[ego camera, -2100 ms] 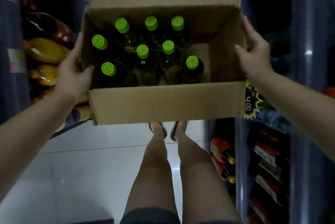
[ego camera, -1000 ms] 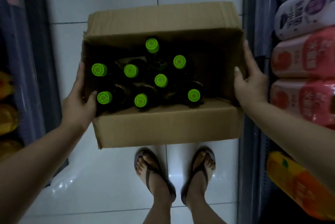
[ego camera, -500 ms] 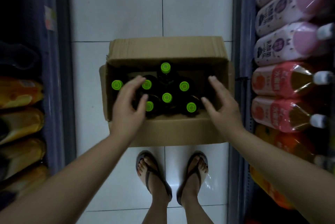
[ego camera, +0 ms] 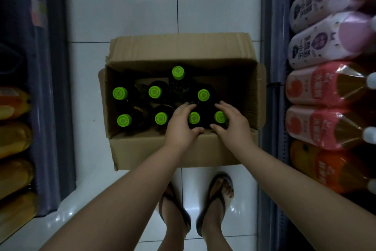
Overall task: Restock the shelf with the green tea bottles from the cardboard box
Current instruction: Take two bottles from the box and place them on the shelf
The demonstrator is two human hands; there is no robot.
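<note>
An open cardboard box (ego camera: 179, 47) stands on the white tiled floor in the aisle, just in front of my feet. Several dark green tea bottles with bright green caps stand upright inside it. My left hand (ego camera: 179, 126) is curled around the neck of the near bottle (ego camera: 194, 117). Right beside it, my right hand (ego camera: 236, 126) wraps around the bottle in the near right corner (ego camera: 220, 117). Other bottles stand untouched, such as one at the near left (ego camera: 124, 120) and one at the far middle (ego camera: 178, 72).
The shelf on the right (ego camera: 272, 67) holds lying pink bottles (ego camera: 317, 43), red ones (ego camera: 317, 88) and orange ones (ego camera: 317, 167). On the left a shelf carries yellow-orange bottles (ego camera: 14, 139). My sandalled feet (ego camera: 219, 193) stand close behind the box.
The box went from being carried to standing on the floor. Both hands left its sides, reached inside and closed on two bottles at the near right.
</note>
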